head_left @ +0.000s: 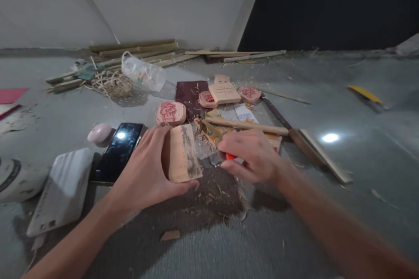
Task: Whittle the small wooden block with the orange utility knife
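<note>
My left hand [144, 165] is wrapped round a pale wooden block [183, 152] with dark stains along one side. To the right of the block, my right hand [250, 154] grips a tool with a red-orange handle [230, 156]; its metal end, blurred, points toward the block without touching it. Wood shavings [219, 196] lie on the floor below both hands. Just beyond the hands are carved wooden pieces with red designs, one round [171, 113] and another with a star [249, 93], and a light wooden stick [247, 125].
On the left are a black phone [119, 152], a white power bank [63, 187] and a pink rounded object [99, 132]. Bamboo strips [140, 48] and a plastic bag [142, 72] lie near the wall. A yellow cutter [365, 94] and long wooden pieces [307, 148] are at right.
</note>
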Demonstrator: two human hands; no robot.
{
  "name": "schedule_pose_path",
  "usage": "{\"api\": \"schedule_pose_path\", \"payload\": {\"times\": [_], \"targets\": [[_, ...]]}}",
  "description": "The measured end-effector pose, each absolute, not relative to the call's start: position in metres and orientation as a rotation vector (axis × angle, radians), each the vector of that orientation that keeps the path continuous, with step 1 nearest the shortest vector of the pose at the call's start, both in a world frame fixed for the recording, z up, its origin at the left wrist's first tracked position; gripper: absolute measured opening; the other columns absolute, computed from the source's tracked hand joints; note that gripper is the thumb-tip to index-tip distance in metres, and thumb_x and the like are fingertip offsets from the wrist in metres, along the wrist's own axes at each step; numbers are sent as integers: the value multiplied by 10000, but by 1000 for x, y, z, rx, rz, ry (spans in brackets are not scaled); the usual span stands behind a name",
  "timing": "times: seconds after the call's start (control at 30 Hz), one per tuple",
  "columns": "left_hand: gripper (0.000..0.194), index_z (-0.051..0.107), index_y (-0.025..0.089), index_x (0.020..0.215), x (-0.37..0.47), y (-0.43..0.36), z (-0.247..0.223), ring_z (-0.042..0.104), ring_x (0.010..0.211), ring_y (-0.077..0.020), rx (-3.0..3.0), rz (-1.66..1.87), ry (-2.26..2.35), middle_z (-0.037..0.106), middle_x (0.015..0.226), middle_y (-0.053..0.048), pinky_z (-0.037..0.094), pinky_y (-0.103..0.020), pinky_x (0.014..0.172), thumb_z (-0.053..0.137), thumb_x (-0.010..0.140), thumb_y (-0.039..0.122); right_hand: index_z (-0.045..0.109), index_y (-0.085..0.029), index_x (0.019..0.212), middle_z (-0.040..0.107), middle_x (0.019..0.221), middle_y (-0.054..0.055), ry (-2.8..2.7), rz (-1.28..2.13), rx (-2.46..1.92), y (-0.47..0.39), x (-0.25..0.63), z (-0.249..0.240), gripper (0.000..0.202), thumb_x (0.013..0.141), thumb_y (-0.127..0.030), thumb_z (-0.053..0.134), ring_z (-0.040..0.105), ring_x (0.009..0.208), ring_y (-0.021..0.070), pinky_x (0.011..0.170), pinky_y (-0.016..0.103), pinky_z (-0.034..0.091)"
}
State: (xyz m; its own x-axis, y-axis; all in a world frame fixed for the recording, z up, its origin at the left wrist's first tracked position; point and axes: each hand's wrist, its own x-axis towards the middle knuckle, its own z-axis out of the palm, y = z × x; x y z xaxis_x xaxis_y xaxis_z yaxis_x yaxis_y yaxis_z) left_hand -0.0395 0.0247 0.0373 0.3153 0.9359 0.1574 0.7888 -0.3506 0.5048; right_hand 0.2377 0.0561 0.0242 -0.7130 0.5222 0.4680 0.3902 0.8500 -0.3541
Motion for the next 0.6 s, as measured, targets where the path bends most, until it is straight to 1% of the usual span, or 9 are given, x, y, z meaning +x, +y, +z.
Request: {"api": "schedule_pose_path", "payload": {"times": [0.17,0.33,0.53,0.6], "targets": [[890,413,273,1348,-38,21,38,581,1193,-361,2279,615,1524,575,1295,-99,512,-518,994,889,652,555,583,-205,821,569,735,-13,-2544,331,-667,53,232,22,470,1095,-531,385,459,627,132,592,307,243],[886,380,275,1350,-39,20,39,581,1191,-353,2363,596,1484,577,1277,-93,508,-498,995,879,669,544,591,-205,808,558,721,-14,-2587,287,-661,53,230,25,483,1097,-530,379,431,610,132,587,313,222],[872,379,261,1331,-36,16,43,580,1170,-354,2355,593,1460,567,1272,-104,510,-506,972,874,667,533,593,-213,777,562,714,-11,-2593,176,-615,51,229,28,513,1086,-573,399,429,605,136,588,320,241],[869,389,265,1310,-29,8,45,595,1115,-336,2331,596,1431,572,1228,-90,528,-489,931,884,642,518,607,-213,794,585,724,-7,-2535,121,-677,55,235,28,474,1082,-545,430,461,621,138,591,312,266]]}}
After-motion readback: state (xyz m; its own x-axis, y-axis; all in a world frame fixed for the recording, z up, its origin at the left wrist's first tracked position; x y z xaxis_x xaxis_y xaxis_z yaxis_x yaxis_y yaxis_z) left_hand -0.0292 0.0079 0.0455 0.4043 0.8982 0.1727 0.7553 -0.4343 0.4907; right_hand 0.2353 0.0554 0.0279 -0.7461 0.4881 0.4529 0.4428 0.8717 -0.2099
